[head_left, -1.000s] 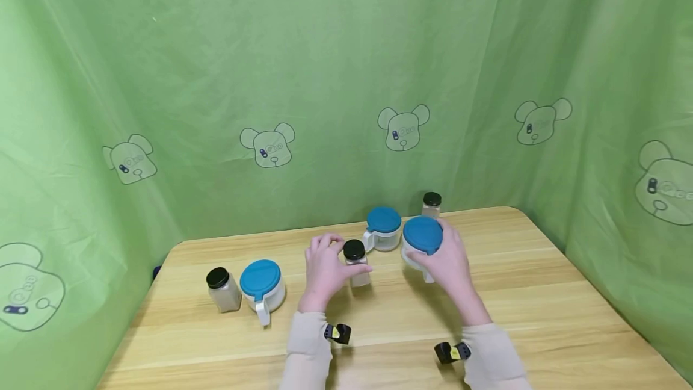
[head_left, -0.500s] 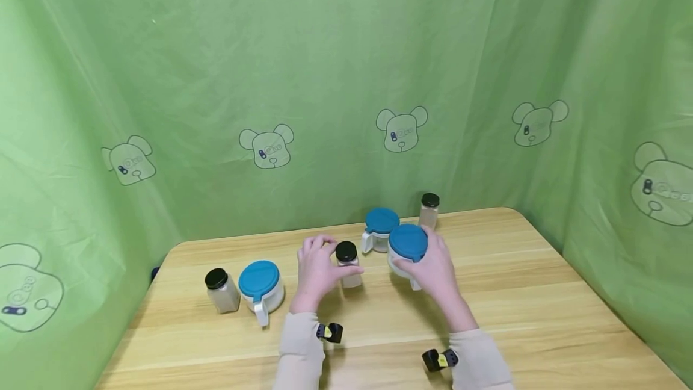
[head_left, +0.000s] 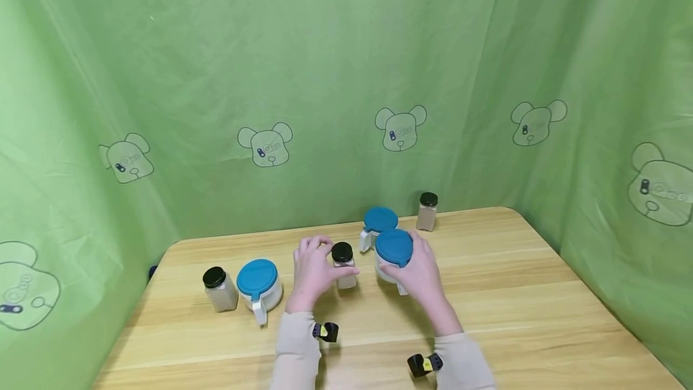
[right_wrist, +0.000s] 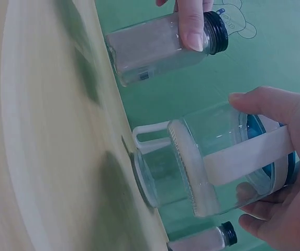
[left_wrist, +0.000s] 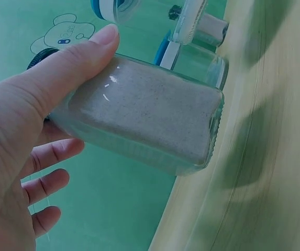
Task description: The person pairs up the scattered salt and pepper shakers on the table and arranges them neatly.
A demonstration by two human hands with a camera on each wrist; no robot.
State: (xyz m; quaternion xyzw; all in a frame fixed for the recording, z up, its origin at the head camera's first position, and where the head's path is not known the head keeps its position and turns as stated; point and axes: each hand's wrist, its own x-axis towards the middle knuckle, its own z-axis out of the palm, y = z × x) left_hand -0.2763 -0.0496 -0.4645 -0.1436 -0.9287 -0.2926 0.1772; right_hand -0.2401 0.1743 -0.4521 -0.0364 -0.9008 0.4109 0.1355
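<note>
My left hand (head_left: pixel 314 266) grips a square glass spice jar (left_wrist: pixel 144 110) with a black lid, thumb on one side and fingers on the other. Pale grey powder fills most of it. In the head view this jar is upright, close over the table. To its right, my right hand (head_left: pixel 419 266) holds a round glass seasoning pot (right_wrist: pixel 212 151) near its blue lid (head_left: pixel 394 247). The pot's white handle points toward me, and a little white content lies at its bottom. The right wrist view shows a shadow on the table apart from the pot.
Behind the held pot stands another blue-lidded pot (head_left: pixel 381 220), partly hidden by it. A black-lidded jar (head_left: pixel 426 216) is at the back edge, farther right. On the left, another black-lidded jar (head_left: pixel 222 295) stands beside a blue-lidded pot (head_left: pixel 258 281). Green curtain (head_left: pixel 325 77) surrounds the wooden table (head_left: pixel 520 318).
My right hand has carried the pot left and slightly nearer, uncovering the back right jar. My left hand has shifted a little left with the spice jar.
</note>
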